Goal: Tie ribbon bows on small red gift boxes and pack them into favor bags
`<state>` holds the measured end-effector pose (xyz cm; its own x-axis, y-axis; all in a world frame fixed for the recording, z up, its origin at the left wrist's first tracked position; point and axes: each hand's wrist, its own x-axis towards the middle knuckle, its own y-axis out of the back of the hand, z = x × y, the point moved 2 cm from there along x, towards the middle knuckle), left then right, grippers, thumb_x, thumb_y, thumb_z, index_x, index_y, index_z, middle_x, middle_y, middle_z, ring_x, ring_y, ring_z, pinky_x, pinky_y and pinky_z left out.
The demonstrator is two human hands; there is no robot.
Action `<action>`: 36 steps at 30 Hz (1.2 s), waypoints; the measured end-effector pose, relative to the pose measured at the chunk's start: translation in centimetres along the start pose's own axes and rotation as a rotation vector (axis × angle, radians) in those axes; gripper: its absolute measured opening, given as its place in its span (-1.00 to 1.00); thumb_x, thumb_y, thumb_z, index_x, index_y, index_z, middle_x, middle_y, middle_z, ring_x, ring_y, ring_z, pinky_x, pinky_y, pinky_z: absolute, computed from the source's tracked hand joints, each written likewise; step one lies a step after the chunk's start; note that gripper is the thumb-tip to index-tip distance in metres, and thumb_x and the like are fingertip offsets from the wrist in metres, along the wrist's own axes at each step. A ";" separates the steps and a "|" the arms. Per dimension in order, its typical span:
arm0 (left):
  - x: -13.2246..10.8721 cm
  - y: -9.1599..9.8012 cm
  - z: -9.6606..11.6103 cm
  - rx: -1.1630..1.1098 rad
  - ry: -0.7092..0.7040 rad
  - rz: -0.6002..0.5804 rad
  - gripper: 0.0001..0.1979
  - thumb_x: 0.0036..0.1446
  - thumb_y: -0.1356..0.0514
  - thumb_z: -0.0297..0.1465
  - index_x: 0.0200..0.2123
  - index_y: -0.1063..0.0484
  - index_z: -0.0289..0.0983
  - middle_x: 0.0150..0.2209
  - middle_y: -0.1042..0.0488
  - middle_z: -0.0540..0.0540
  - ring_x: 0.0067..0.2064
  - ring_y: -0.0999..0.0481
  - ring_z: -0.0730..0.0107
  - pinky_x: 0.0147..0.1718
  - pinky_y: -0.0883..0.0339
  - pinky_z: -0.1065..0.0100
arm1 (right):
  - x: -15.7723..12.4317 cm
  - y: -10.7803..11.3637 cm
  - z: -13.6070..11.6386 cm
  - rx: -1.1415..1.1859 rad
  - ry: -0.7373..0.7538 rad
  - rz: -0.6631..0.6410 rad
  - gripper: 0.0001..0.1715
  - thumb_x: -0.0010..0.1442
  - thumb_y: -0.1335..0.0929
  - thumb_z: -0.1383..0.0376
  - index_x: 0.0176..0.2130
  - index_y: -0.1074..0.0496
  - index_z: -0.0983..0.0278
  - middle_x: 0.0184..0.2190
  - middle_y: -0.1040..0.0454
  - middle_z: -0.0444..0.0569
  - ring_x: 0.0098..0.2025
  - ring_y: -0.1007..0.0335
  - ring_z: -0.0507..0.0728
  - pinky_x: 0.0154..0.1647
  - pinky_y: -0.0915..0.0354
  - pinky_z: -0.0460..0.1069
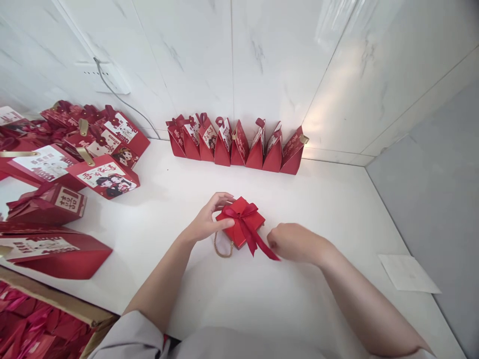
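Your grey top [239,346] is nearest, at six o'clock. On the counter [217,304], near centre, your left grip [208,218] holds the red box [238,233]; its bow [242,213] looks formed, leaving perhaps the loose tails [268,250] to settle. Your right grip [294,242] curls at their four o'clock side, pinching or not I can't tell. Eight gift boxes [239,149] stand lined up at twelve.
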<state>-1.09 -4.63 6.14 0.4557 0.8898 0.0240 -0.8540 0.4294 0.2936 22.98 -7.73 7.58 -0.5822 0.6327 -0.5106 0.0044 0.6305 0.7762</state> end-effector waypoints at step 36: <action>1.0 -0.2 -4.4 -0.006 0.115 0.110 -0.17 0.05 -0.32 -0.13 0.31 -0.06 -0.20 0.10 -0.43 -0.24 0.10 -0.46 0.05 0.09 -0.35 0.01 | 4.0 0.1 3.8 0.809 0.059 0.215 -0.42 0.35 -0.20 0.01 0.23 -0.17 0.22 -0.36 -0.57 -0.07 -0.37 -0.48 0.09 -0.23 -0.35 0.02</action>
<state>-1.60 -3.13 1.94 0.3278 0.9432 -0.0538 -0.8990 0.3289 0.2893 23.69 -3.42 4.17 -0.5432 0.7659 -0.3440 0.6893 0.6407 0.3382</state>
